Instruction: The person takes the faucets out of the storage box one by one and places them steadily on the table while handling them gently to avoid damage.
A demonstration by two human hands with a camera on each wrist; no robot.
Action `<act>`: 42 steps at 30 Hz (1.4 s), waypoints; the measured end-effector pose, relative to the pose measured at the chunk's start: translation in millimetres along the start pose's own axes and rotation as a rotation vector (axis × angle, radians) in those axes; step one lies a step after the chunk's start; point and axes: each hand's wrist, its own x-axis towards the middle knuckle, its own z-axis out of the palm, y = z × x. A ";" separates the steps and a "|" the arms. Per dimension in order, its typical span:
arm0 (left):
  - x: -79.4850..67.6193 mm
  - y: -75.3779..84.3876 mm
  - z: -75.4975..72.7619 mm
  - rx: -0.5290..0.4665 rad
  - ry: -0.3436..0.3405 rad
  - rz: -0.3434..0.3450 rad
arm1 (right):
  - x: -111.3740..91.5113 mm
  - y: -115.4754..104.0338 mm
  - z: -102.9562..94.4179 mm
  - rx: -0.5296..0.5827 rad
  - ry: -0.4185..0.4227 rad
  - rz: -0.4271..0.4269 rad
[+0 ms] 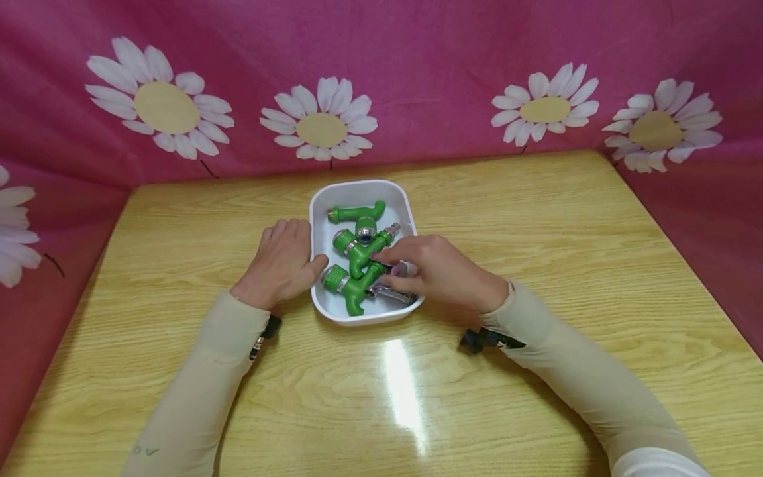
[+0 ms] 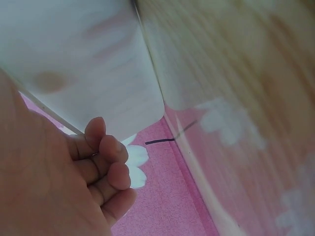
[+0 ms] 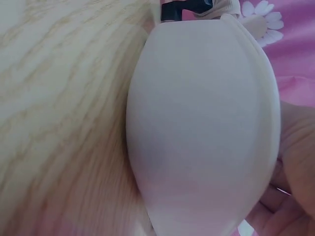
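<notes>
A white plastic tub (image 1: 361, 320) holds several green taps, among them one with a ribbed knob (image 1: 354, 291), another above it (image 1: 360, 255), and a green spout (image 1: 357, 213) near the far end. My left hand (image 1: 283, 262) grips the tub's left rim, its thumb lying over the edge; in the left wrist view its curled fingers (image 2: 115, 184) show beside the outer wall. Reaching over the right rim, my right hand (image 1: 438, 268) pinches a shiny chrome tap (image 1: 396, 293) between thumb and fingers, which partly hide it. The right wrist view mostly shows the tub's outer side (image 3: 202, 118).
The tub stands on a wood-grain table (image 1: 334, 411) with a glossy light reflection in front of it. A pink cloth (image 1: 429, 73) printed with white daisies hangs behind the table and along both sides. Both wrists wear black straps with small cameras.
</notes>
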 end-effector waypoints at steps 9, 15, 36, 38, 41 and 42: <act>-0.3 -1.1 -0.5 -0.011 0.007 0.006 | 2.7 -1.7 2.8 -0.025 -0.054 -0.042; 0.7 -0.8 0.3 -0.024 0.019 0.006 | 3.2 -3.1 1.9 -0.062 -0.060 -0.068; 1.8 1.7 4.2 -0.045 0.004 0.004 | 7.1 -9.7 4.4 -0.283 -0.163 -0.085; 1.8 1.0 3.9 -0.044 0.016 0.008 | 7.5 -10.3 5.6 -0.313 -0.164 -0.096; 1.5 -0.1 3.2 -0.042 0.021 0.005 | 8.5 -10.7 7.7 -0.351 -0.152 -0.107; 1.4 -0.1 2.8 -0.040 0.020 0.005 | 8.6 -10.8 8.2 -0.359 -0.149 -0.105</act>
